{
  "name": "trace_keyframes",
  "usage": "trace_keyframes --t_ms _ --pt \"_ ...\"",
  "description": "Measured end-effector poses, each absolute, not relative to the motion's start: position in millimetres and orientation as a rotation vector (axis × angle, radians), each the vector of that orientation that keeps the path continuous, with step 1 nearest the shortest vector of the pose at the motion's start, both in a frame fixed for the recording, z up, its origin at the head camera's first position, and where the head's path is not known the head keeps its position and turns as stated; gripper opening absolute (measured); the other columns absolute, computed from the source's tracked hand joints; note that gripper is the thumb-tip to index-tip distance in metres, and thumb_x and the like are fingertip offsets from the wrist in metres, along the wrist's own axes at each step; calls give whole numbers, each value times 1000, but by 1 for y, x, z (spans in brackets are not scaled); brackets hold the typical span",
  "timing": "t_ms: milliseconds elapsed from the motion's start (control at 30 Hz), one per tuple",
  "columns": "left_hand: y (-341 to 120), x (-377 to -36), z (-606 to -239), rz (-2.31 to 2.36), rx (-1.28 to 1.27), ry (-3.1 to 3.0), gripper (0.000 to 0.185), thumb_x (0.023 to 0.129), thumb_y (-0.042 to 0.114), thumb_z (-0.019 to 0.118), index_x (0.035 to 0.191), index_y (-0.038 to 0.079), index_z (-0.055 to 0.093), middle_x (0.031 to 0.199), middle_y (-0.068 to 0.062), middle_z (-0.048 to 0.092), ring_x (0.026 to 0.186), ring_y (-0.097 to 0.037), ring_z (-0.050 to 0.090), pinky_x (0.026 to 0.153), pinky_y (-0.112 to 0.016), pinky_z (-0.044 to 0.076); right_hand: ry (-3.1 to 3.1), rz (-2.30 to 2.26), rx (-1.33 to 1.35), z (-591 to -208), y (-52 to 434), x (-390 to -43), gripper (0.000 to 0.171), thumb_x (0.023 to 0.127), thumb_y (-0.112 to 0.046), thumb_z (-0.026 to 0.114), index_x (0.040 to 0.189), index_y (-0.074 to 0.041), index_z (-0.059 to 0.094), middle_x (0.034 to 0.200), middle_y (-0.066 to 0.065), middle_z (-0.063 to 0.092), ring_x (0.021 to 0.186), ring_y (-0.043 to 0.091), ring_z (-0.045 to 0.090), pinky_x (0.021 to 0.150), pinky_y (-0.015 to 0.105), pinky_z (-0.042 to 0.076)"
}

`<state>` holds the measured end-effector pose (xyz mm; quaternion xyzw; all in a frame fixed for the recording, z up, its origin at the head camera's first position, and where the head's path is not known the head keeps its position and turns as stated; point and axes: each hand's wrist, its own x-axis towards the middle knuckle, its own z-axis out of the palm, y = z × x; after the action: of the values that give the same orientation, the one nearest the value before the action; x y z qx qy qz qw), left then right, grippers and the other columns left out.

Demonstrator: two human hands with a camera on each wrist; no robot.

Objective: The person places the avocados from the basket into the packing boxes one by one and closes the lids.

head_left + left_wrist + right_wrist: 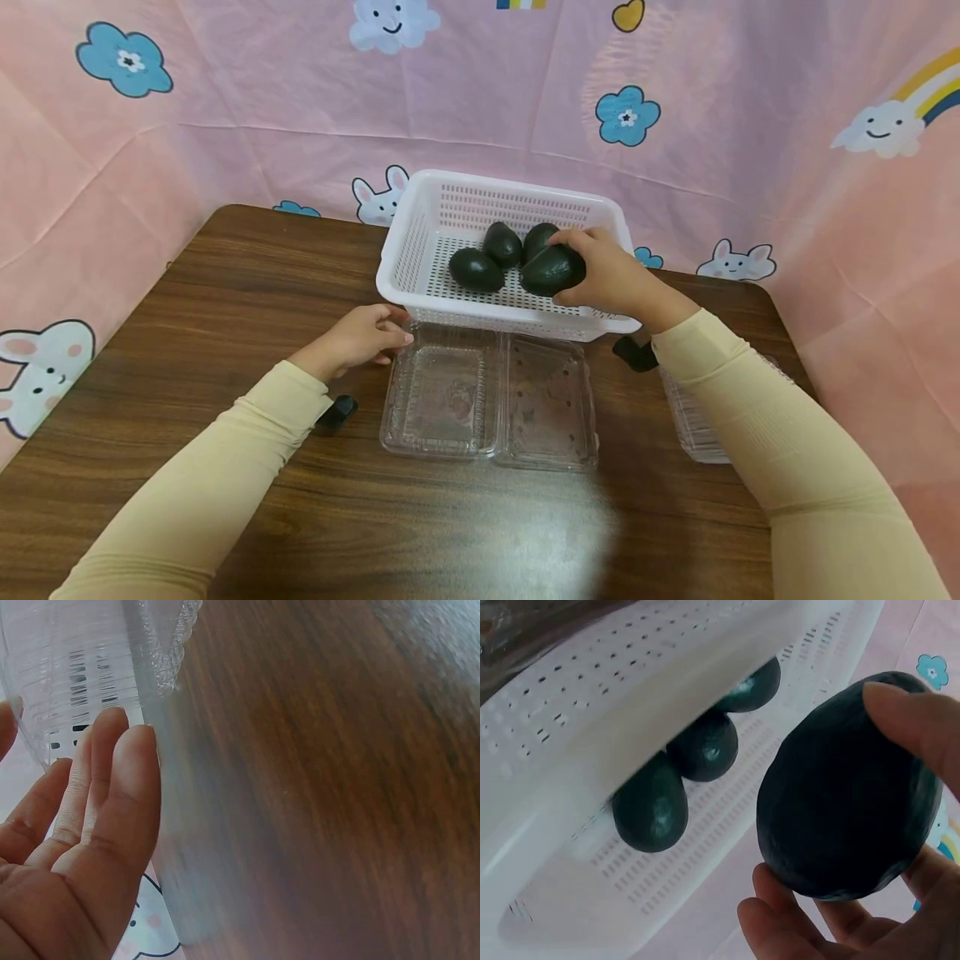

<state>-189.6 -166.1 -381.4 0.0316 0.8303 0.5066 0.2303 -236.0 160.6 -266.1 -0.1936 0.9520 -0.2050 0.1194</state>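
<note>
Head view: avocado [552, 270] in right hand [611, 279]

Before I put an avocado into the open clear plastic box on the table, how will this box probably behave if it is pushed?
The clear plastic box looks thin-walled, so it is probably light and would slide easily on the smooth wooden table. It may flex rather than stay stiff. The left hand rests at its corner, which probably steadies it.
</note>
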Motion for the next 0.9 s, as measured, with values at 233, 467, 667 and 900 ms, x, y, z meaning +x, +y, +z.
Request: trace_keyframes --t_ms 233,467,667,900 --pt "-166 -190 -381 1404 95 2280 51 98 15 55 141 -7 38 122 -24 61 104 -27 60 80 -34 54 2811 -587 -594 -268 156 -225 78 78 -19 80 144 -13 40 139 25 33 113 38 48 93 52 45" --pt "-167 -190 -380 1398 104 2282 52 98 16 56 141 -6 38 122 -24 61 105 -28 59 80 -33 54 2831 -587 -609 -271 152 -215 78 78 -22 81 144 -14 41 139 23 34 113 38 50 93 51 45" --pt "-166 -189 -379 1390 99 2285 51 99 16 55 141 -6 38 122 -24 61 105 -28 59 81 -34 54 2814 -623 -621 -273 149 -206 77 79 -22 80 145 -15 40 140 23 34 113 37 50 93 50 45" --pt "-166 -190 -381 1393 94 2289 51 98 16 56 141 -6 39 119 -24 62 99 -25 61 78 -32 54 2832 -648 -632 -276 145 -194 75 79 -24 80 143 -17 42 139 22 36 110 36 52 91 49 46"
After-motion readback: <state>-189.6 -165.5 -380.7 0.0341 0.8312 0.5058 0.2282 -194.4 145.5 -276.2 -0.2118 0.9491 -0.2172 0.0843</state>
